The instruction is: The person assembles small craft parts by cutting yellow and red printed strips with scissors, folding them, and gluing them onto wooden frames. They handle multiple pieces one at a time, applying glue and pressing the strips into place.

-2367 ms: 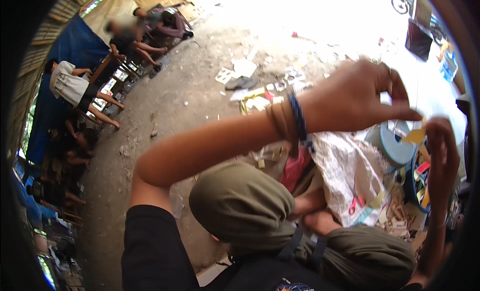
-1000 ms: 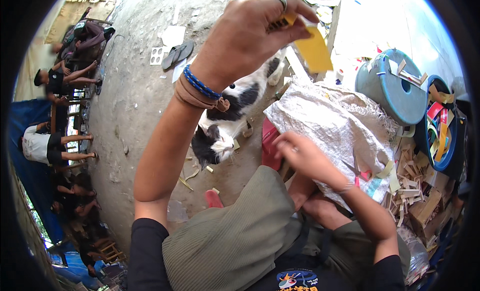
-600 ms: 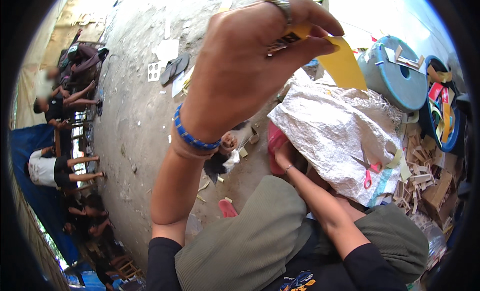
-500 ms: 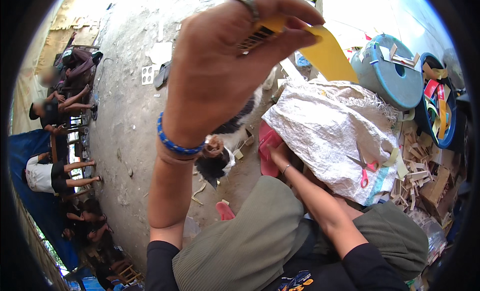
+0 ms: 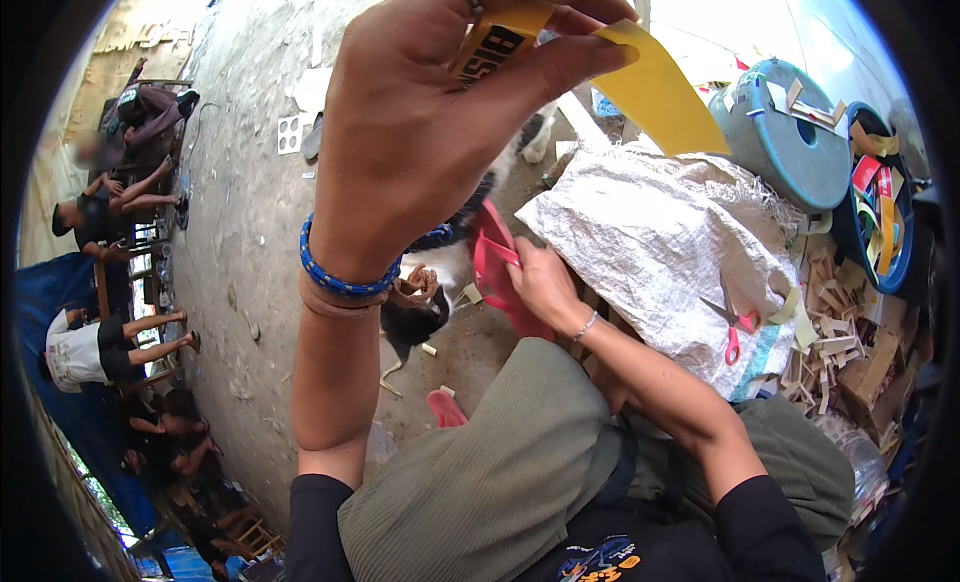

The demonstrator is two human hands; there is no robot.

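Observation:
Raised at the top of the view, my left hand [image 5: 430,142] pinches a yellow strip [image 5: 670,97] between thumb and fingers. The strip bears dark lettering on one part, and its free end curves down to the right. A blue cord bracelet circles that wrist. Lower down, my right hand [image 5: 548,290] grips a pink slipper [image 5: 490,267] by its edge or strap; which one I cannot tell. Just left of the slipper is a black-and-white cat [image 5: 412,327], partly hidden behind my left wrist. Another pink slipper [image 5: 446,409] shows beside my knee.
A white woven sack [image 5: 650,232] lies right of my right hand, with pink-handled scissors [image 5: 735,332] on it. Beyond are wood offcuts [image 5: 830,327], an upturned blue-grey tub [image 5: 775,147] and a blue bucket [image 5: 862,242] of coloured strips. Several people sit along the far left.
My right hand has moved left with the pink slipper, which now tilts towards the cat. My left hand has shifted slightly left and up, still holding the yellow strip.

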